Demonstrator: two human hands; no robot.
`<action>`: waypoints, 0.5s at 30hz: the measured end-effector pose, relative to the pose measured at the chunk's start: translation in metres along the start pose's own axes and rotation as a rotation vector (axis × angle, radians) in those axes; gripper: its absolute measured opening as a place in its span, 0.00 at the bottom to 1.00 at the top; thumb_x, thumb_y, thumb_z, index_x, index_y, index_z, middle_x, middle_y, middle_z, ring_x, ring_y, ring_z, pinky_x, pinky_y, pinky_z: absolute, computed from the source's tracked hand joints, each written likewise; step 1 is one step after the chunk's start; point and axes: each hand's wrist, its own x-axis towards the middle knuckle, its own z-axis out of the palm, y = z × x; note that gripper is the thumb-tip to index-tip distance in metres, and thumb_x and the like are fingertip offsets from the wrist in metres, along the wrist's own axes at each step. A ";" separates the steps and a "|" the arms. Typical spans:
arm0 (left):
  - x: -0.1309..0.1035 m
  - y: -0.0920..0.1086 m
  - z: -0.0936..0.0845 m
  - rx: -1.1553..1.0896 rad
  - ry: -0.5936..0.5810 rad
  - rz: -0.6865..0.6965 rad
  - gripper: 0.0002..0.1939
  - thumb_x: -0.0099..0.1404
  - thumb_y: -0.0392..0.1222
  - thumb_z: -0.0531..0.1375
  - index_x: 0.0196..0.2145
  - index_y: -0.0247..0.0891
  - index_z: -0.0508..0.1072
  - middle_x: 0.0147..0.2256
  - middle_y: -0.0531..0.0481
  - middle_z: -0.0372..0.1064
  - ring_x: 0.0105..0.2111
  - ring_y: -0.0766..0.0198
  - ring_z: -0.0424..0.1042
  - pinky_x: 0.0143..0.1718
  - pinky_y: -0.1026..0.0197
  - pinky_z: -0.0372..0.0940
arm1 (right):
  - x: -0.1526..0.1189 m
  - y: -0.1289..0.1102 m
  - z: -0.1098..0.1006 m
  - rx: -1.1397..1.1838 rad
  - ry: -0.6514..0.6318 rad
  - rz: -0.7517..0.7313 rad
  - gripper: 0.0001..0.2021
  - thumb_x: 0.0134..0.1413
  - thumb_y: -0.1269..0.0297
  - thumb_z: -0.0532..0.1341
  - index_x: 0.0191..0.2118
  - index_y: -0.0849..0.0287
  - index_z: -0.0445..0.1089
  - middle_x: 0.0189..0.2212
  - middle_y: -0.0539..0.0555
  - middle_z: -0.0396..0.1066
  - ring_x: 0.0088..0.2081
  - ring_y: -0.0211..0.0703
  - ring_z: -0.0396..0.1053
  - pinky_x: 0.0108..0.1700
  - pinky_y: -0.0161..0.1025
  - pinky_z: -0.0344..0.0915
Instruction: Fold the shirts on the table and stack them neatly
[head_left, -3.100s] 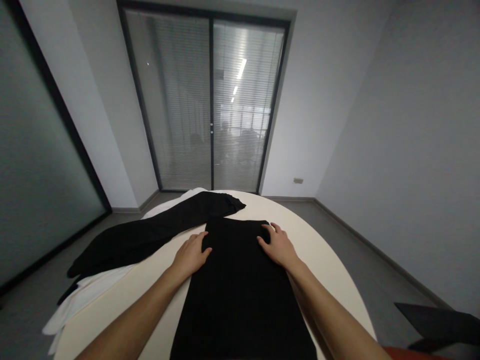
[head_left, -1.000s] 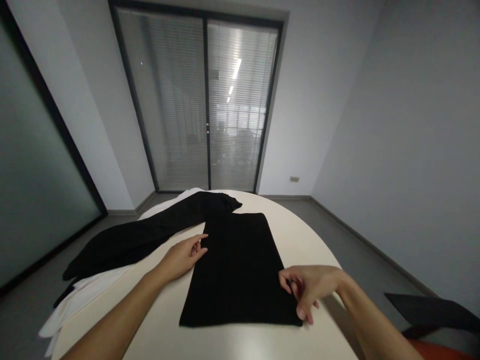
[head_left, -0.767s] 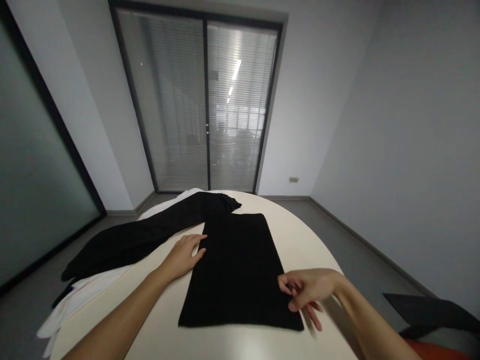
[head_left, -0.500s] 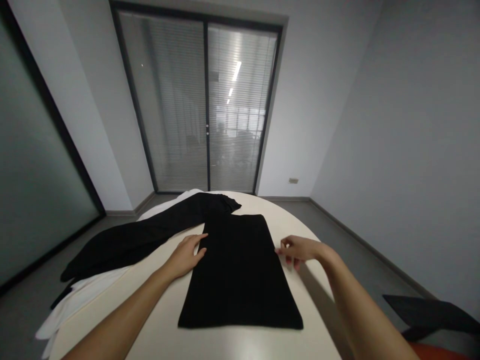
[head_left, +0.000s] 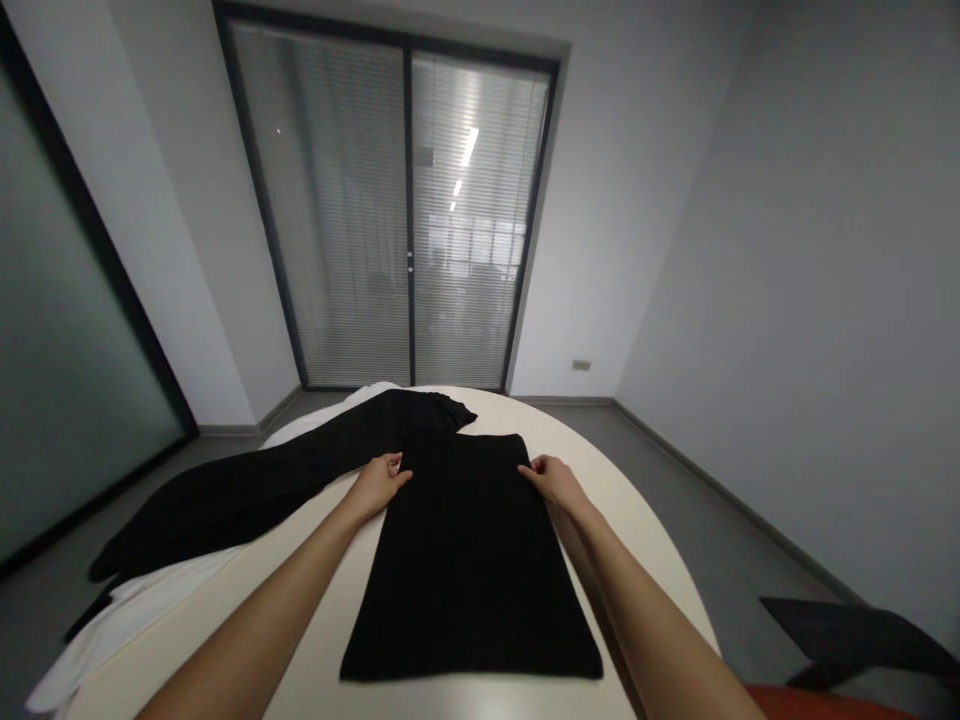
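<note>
A black cloth (head_left: 472, 570), folded into a long flat panel, lies on the pale round table (head_left: 637, 490). At its left edge, toward the far end, my left hand (head_left: 377, 482) pinches the fabric between thumb and fingers. Opposite it, my right hand (head_left: 553, 480) grips the right edge in the same way, thumb on top. The fingers beneath the cloth are partly hidden. Another black garment (head_left: 247, 490) stretches along the left side of the table and touches or overlaps the panel's far left corner.
White fabric (head_left: 161, 598) lies under the black garment and hangs over the table's left edge. A dark chair (head_left: 855, 632) with a red-orange part stands at the lower right. Beyond the table are glass doors with blinds (head_left: 472, 300).
My right hand has moved left and slightly farther away onto the cloth's right edge, closing on it. My left hand has closed on the left edge. The panel's near edge appears slightly closer.
</note>
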 end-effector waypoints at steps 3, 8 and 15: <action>-0.002 0.006 0.003 -0.049 -0.059 -0.031 0.08 0.55 0.38 0.67 0.33 0.32 0.77 0.24 0.50 0.72 0.28 0.59 0.73 0.31 0.62 0.64 | 0.002 0.001 0.000 0.107 0.020 -0.043 0.13 0.56 0.52 0.62 0.34 0.57 0.67 0.32 0.54 0.75 0.34 0.42 0.71 0.36 0.36 0.62; -0.003 0.015 -0.007 -0.133 -0.068 -0.140 0.14 0.55 0.43 0.69 0.36 0.30 0.76 0.18 0.58 0.62 0.16 0.69 0.61 0.19 0.66 0.53 | -0.003 -0.007 -0.005 0.560 -0.098 0.020 0.22 0.47 0.56 0.70 0.45 0.58 0.66 0.27 0.49 0.73 0.22 0.35 0.65 0.25 0.33 0.61; -0.011 0.033 -0.028 -0.292 -0.139 -0.271 0.36 0.59 0.46 0.69 0.61 0.33 0.64 0.42 0.37 0.73 0.23 0.64 0.76 0.14 0.70 0.50 | -0.021 -0.015 -0.034 0.781 -0.216 0.094 0.16 0.51 0.61 0.69 0.44 0.59 0.68 0.32 0.50 0.73 0.22 0.29 0.67 0.20 0.27 0.61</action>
